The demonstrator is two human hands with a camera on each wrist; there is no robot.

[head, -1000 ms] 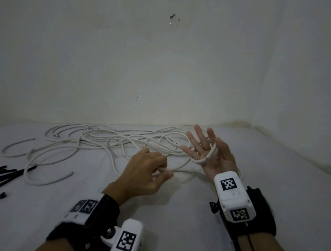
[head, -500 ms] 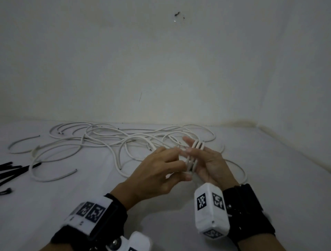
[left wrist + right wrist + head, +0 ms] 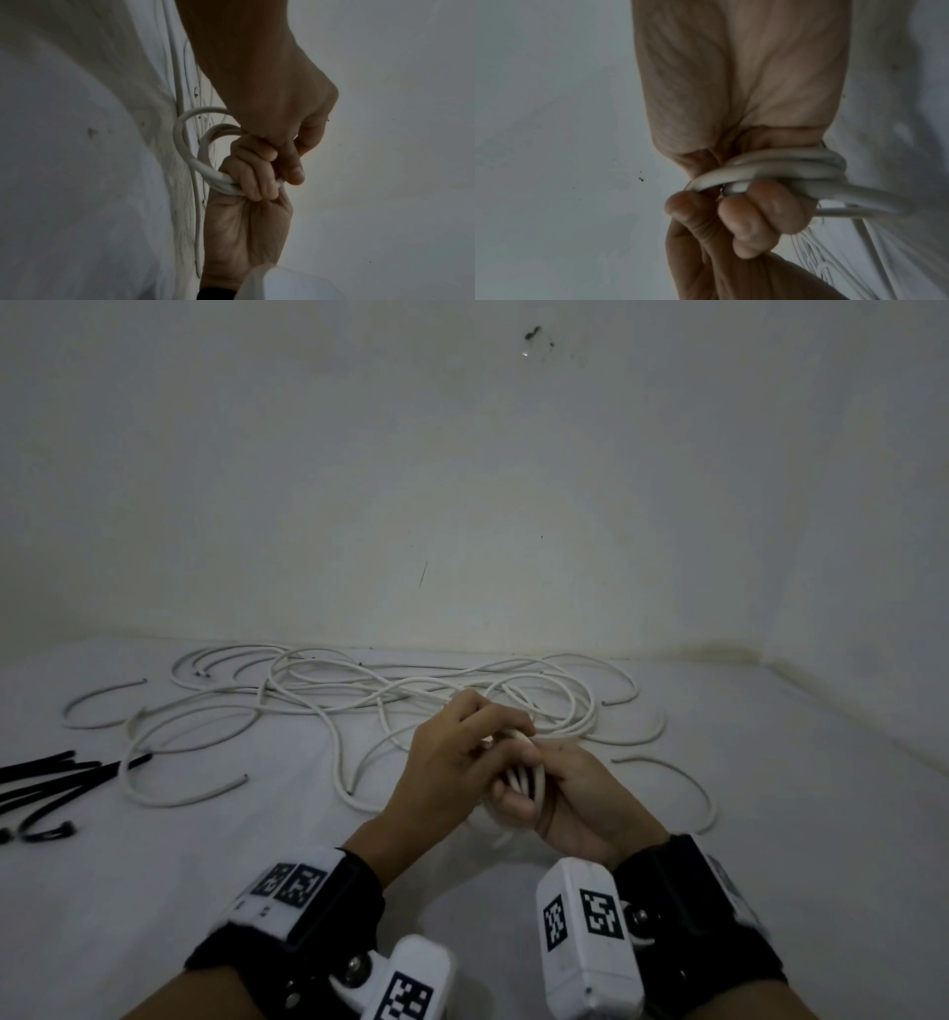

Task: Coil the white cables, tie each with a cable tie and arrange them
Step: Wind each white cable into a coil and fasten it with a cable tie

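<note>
Near the middle of the white surface (image 3: 770, 814), both hands meet over a small coil of white cable (image 3: 524, 778). Right hand (image 3: 580, 793) has its fingers curled round the loops, gripping them tight; left hand (image 3: 452, 762) closes over the same coil from the left, thumb and fingers pinching the strands. Beyond them, loose white cables (image 3: 359, 695) sprawl toward the far wall. Black cable ties (image 3: 46, 783) lie at the far left edge.
</note>
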